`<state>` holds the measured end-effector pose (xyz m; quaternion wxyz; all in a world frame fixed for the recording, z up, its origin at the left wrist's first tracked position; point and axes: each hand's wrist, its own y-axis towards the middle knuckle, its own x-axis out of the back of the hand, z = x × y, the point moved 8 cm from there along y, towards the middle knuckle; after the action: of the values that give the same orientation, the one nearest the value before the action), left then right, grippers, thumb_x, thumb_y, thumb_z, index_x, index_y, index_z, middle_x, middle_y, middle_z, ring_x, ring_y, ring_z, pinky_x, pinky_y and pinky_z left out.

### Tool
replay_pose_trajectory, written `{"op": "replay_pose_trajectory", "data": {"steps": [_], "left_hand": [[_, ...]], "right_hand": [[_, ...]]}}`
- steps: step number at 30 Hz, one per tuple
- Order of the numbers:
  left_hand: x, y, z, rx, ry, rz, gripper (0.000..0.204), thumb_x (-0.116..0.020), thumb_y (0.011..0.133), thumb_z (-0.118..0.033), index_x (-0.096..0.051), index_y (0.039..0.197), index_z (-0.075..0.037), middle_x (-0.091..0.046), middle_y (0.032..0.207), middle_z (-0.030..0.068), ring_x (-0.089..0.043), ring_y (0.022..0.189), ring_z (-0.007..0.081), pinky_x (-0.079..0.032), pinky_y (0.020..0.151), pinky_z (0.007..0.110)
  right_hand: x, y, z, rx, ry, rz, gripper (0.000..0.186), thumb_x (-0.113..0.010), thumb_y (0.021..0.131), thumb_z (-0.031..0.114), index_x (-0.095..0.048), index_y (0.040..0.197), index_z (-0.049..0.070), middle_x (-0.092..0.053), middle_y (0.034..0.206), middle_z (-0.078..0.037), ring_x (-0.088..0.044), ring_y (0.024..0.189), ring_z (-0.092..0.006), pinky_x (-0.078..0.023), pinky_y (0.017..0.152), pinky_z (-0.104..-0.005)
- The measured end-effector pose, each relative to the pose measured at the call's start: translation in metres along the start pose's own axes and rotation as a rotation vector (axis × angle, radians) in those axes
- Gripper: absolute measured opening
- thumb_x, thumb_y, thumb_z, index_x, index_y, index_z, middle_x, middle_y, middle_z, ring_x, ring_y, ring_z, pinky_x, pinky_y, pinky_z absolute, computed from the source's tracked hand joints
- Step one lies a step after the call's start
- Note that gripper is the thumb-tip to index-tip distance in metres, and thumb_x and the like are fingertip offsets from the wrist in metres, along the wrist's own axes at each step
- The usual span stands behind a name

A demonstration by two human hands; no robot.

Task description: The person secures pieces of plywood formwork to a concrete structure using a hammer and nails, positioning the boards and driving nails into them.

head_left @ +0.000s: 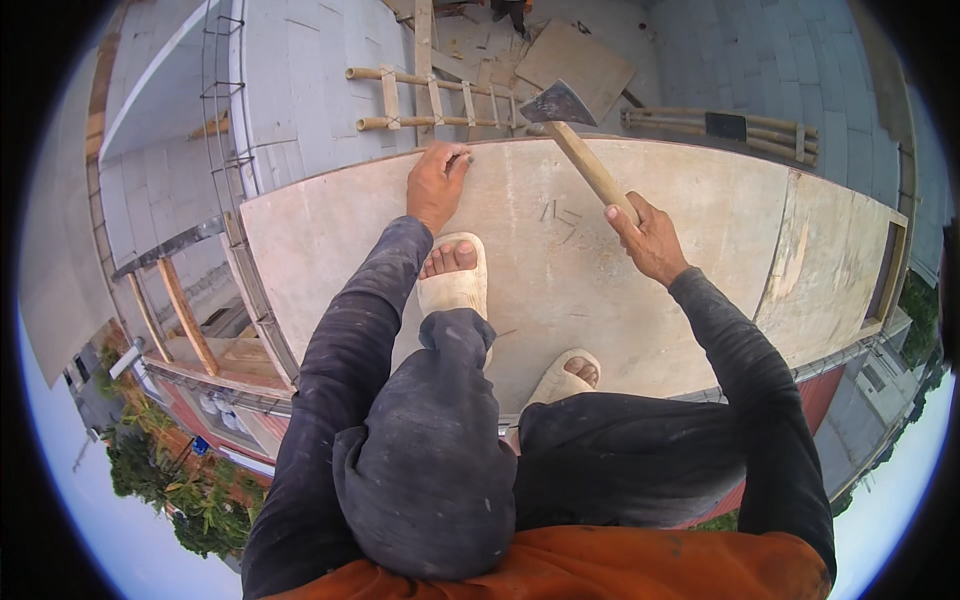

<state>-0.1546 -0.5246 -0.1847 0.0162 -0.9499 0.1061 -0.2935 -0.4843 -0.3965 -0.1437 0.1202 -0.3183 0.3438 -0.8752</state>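
My right hand [650,240] grips the wooden handle of a hatchet [590,168], whose dark, flared head is raised above the far edge of the pale plywood sheet [640,320]. Close to that same edge, my left hand [437,188] is closed in a pinch. Something small and dark shows at its fingertips, too small to make out. Several loose nails [563,218] lie on the plywood between my hands. My feet, in pale slippers [455,290], are on the sheet, the left one just behind my left hand.
Beyond the plywood's far edge is a drop to a lower floor, with loose boards [575,68] and a person [512,14]. A bamboo ladder [430,100] and bamboo poles [720,128] lie past the edge. Steel rebar [225,100] rises at left. Plants [190,490] show far below.
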Motion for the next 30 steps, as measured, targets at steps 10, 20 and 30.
{"op": "replay_pose_trajectory", "data": {"steps": [10, 20, 30], "left_hand": [[0.002, -0.002, 0.004, 0.026, 0.074, 0.045, 0.017, -0.070, 0.093, -0.012, -0.071, 0.107, -0.003, -0.068, 0.106, 0.0125, -0.069, 0.096, 0.0336, -0.055, 0.084, 0.040], [-0.002, -0.001, 0.006, 0.036, 0.048, 0.065, 0.014, -0.073, 0.091, -0.012, -0.070, 0.103, -0.004, -0.068, 0.110, 0.0122, -0.068, 0.098, 0.0352, -0.055, 0.085, 0.041], [-0.002, 0.003, 0.008, 0.024, 0.036, 0.059, 0.019, -0.073, 0.091, -0.011, -0.070, 0.108, -0.003, -0.069, 0.109, 0.0120, -0.070, 0.097, 0.0340, -0.056, 0.085, 0.041]], "right_hand": [[-0.029, 0.011, 0.055, 0.173, -0.287, 0.065, 0.072, -0.054, 0.100, 0.071, -0.063, 0.110, 0.000, -0.067, 0.069, -0.021, -0.069, 0.070, -0.0451, -0.055, 0.067, -0.0527], [-0.030, 0.022, 0.057, 0.215, -0.433, 0.025, 0.071, -0.054, 0.100, 0.072, -0.062, 0.108, 0.002, -0.069, 0.071, -0.022, -0.071, 0.071, -0.0453, -0.056, 0.068, -0.0531], [-0.023, 0.035, 0.057, 0.186, -0.510, 0.065, 0.076, -0.052, 0.099, 0.074, -0.064, 0.110, 0.000, -0.070, 0.075, -0.023, -0.072, 0.075, -0.0436, -0.058, 0.070, -0.0517]]}}
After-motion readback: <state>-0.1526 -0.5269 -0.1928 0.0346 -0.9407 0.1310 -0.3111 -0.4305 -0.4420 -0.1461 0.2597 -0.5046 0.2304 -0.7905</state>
